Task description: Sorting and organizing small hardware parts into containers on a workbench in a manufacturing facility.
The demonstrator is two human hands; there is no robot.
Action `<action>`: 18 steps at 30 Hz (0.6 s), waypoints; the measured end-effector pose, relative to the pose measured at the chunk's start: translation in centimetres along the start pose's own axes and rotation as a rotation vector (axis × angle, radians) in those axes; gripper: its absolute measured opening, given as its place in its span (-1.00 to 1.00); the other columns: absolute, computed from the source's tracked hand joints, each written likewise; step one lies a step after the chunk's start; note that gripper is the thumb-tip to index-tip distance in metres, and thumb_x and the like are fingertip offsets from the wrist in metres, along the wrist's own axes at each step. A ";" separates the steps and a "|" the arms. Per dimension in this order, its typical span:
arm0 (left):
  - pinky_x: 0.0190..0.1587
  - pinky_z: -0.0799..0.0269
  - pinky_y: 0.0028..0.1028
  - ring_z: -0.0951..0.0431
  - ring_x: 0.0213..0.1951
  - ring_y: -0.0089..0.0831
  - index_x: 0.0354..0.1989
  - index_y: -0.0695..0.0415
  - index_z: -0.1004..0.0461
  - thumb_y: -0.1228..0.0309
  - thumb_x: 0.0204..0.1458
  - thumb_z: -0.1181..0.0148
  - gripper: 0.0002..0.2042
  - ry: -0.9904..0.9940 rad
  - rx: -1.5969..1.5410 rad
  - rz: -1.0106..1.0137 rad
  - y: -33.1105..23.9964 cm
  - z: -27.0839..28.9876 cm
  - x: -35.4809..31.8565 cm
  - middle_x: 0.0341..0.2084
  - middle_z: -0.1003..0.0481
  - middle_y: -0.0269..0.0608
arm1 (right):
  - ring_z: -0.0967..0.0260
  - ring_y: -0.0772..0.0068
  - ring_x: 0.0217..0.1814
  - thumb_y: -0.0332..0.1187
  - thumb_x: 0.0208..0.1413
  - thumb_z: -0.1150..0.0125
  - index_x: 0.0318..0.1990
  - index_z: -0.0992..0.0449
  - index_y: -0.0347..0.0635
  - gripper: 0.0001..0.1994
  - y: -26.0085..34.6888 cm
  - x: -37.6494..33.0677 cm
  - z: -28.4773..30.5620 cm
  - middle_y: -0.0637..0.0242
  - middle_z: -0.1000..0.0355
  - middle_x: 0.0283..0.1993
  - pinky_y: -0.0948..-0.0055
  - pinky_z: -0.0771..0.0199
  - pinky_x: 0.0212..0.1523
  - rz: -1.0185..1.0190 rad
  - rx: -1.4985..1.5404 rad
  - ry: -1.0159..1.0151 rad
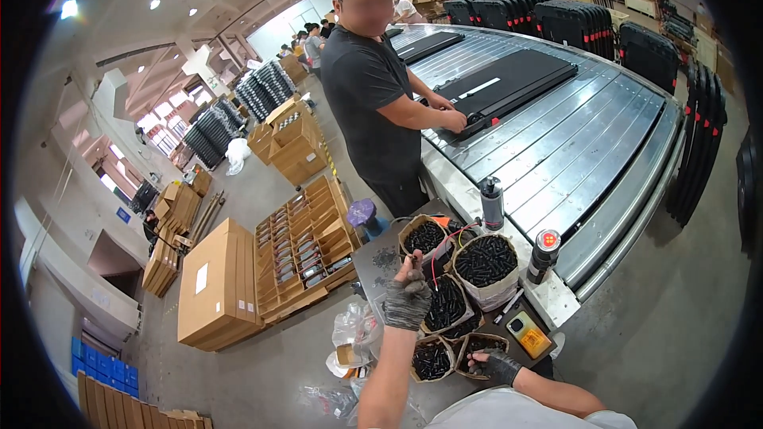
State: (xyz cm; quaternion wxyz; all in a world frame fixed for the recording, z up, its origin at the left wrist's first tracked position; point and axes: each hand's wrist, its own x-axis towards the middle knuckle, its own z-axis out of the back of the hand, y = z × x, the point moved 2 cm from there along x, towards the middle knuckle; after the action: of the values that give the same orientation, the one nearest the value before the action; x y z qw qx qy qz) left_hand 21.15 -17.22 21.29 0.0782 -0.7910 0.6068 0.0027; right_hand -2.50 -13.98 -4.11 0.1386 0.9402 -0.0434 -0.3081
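Observation:
My left hand [407,298], in a grey fingerless glove, is raised over the left side of the bags with its fingertips pinched together. What they hold is too small to make out. Lower and to the right, my right hand [497,367] wears a dark fingerless glove. Its curled fingers are at the mouth of a small bag [486,342] of black parts, and anything in them is hidden. Around my hands stand several open bags; the biggest bag of short black parts [486,260] is at the back right. A thin red cable [450,236] runs across the bags.
A person [369,103] across from me works on a black panel [517,87] on the metal slat conveyor [580,151]. Two dark cylinders, a can [492,205] and a bottle [544,254], stand near its edge. A phone [528,335] lies beside the bags. Cartons [218,286] stand left.

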 end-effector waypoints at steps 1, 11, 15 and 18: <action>-0.64 -0.43 -0.75 -0.54 -0.52 -0.60 -0.16 0.29 -0.41 0.44 0.21 0.05 -0.82 -0.003 0.004 -0.003 0.1 0.2 -0.2 -0.19 -0.52 -0.13 | -0.44 0.38 -0.25 -0.41 0.11 -0.15 -0.11 -0.44 -0.30 -0.78 0.1 -0.4 -0.4 0.25 -0.46 -0.27 0.45 -0.52 -0.22 -0.007 -0.004 -0.012; -0.59 -0.33 -0.71 -0.41 -0.52 -0.65 -0.25 0.09 -0.46 0.42 0.11 -0.14 -0.92 -0.145 0.331 -0.227 0.1 1.8 -3.4 -0.31 -0.51 -0.27 | -0.43 0.51 -0.23 -0.40 0.10 -0.18 -0.21 -0.50 -0.24 -0.85 0.4 -0.6 -0.7 0.35 -0.47 -0.31 0.52 -0.49 -0.21 0.045 0.011 0.016; -0.40 -0.40 -0.56 -0.44 -0.45 -0.51 -0.19 0.12 -0.43 0.41 0.04 -0.20 -0.82 -0.359 0.663 -0.240 -1.3 6.7 -6.8 -0.37 -0.50 -0.26 | -0.42 0.51 -0.28 -0.42 0.10 -0.17 -0.18 -0.50 -0.26 -0.84 1.0 -0.9 -2.0 0.33 -0.46 -0.33 0.53 -0.49 -0.23 0.030 -0.031 -0.088; -0.34 -0.45 -0.52 -0.51 -0.40 -0.44 -0.06 0.26 -0.41 0.48 0.03 -0.18 -0.71 -0.526 0.796 -0.252 -2.5 13.4 -10.4 -0.33 -0.52 -0.15 | -0.42 0.50 -0.28 -0.43 0.10 -0.17 -0.17 -0.49 -0.26 -0.84 0.9 -1.2 -2.2 0.33 -0.46 -0.33 0.53 -0.48 -0.26 0.006 -0.087 -0.116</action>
State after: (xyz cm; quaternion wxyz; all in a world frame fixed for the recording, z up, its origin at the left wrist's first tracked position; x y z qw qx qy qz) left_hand 22.00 -4.93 9.43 0.5245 -0.7395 0.4200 -0.0394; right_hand -2.15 -14.14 -1.45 0.1778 0.9137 -0.0408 -0.3632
